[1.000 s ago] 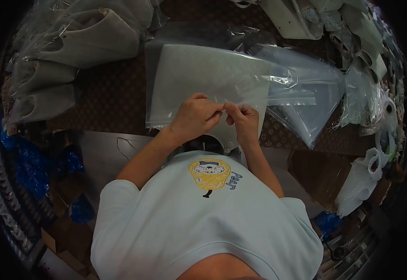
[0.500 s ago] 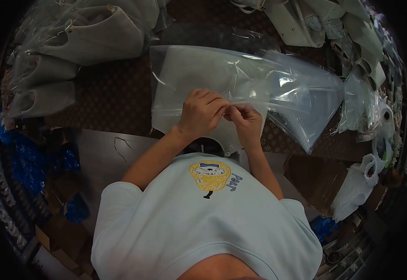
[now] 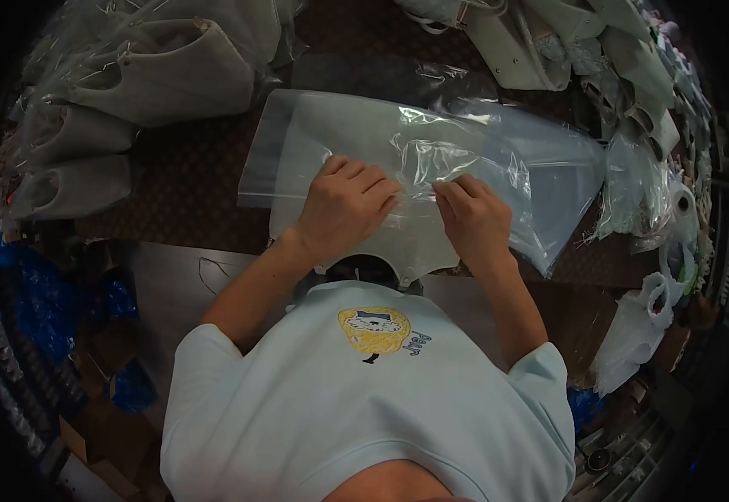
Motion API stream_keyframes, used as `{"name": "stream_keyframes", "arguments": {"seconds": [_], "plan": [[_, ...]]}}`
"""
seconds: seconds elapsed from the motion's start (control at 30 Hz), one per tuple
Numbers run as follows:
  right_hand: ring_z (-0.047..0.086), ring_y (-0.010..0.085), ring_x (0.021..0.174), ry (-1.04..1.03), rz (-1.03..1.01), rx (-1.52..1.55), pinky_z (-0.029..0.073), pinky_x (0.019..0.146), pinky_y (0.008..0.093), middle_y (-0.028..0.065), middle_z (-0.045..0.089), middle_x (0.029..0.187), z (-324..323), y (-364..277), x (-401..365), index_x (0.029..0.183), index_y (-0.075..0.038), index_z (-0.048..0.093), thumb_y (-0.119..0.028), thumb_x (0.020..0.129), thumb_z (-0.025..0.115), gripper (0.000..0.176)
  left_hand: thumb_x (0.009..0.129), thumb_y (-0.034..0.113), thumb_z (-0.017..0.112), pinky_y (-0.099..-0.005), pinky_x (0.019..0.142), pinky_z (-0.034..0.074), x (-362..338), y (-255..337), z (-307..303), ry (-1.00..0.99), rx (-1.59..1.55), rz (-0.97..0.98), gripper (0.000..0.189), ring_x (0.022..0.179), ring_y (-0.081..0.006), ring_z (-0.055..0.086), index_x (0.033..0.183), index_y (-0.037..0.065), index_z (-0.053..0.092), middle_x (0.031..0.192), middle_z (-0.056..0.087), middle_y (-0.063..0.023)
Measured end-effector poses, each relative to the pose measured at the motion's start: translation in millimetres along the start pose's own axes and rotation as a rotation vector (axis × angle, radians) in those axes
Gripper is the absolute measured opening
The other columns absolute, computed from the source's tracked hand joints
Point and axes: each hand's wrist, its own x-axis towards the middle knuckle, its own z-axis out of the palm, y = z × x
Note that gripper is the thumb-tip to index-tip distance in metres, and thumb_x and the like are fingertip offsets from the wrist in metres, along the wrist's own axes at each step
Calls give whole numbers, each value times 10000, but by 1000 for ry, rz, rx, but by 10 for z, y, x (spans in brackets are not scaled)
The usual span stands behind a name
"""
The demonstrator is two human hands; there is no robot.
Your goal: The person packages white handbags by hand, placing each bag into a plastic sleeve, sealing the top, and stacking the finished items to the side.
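Note:
A clear plastic bag (image 3: 356, 138) lies on the dark patterned table (image 3: 189, 180) with a pale grey fabric piece (image 3: 381, 243) under or inside it. My left hand (image 3: 343, 205) presses on the bag's near edge, fingers curled over the plastic. My right hand (image 3: 475, 219) grips the same edge a little to the right, and the film between the hands is crumpled. Whether the fabric sits fully inside the bag I cannot tell.
Bagged grey fabric pieces (image 3: 163, 75) are stacked at the upper left. More unbagged pieces (image 3: 540, 42) pile at the upper right. Loose clear bags (image 3: 632, 180) and a white bag (image 3: 644, 322) lie at the right. Blue plastic (image 3: 46, 301) shows below the table's left edge.
My hands have moved apart along the bag's edge, the right one sliding right. The bag has shifted slightly left and its film has bunched up between them.

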Motion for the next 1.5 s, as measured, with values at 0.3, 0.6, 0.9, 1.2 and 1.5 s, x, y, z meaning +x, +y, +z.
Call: {"name": "stream_keyframes", "arguments": {"seconds": [0.3, 0.6, 0.9, 1.2, 1.5], "plan": [[604, 235, 731, -99, 138, -218, 485, 609, 330, 43, 599, 764, -489, 862, -115, 792, -97, 657, -135, 749, 642, 60, 720, 97, 599, -343, 584, 460, -410, -884, -478, -125, 444, -298, 52, 699, -229, 578, 768, 83, 610, 733, 563, -55], [618, 266, 633, 39, 509, -95, 466, 549, 349, 107, 633, 679, -719, 1785, 578, 887, -102, 631, -367, 924, 421, 340, 890, 276, 456, -246, 444, 413, 780, -1303, -705, 334, -489, -794, 280, 466, -159, 562, 852, 32, 588, 705, 651, -119], [603, 194, 903, 473, 696, 1807, 525, 665, 260, 103, 577, 1088, 592, 1814, 462, 1165, -46, 496, -357, 910, 483, 402, 878, 233, 558, -296, 666, 531, 471, -1897, 201, 699, -1205, -846, 258, 909, -209, 625, 1051, 41, 565, 1023, 619, -79], [584, 195, 827, -88, 947, 1153, 450, 781, 307, 105, 638, 900, 1379, 1709, 33, 1047, -27, 605, -438, 950, 326, 506, 858, 413, 557, -237, 695, 430, -493, -2038, 532, 293, -892, -1365, 445, 789, -114, 560, 934, -20, 623, 848, 623, -67], [610, 205, 793, 382, 614, 443, 457, 705, 314, 163, 649, 907, 1084, 1124, -482, 1056, 34, 589, -311, 946, 400, 409, 925, 239, 444, -378, 662, 490, -725, -1352, 377, 489, 61, -486, 303, 788, -369, 603, 967, -5, 618, 882, 632, -187]]}}
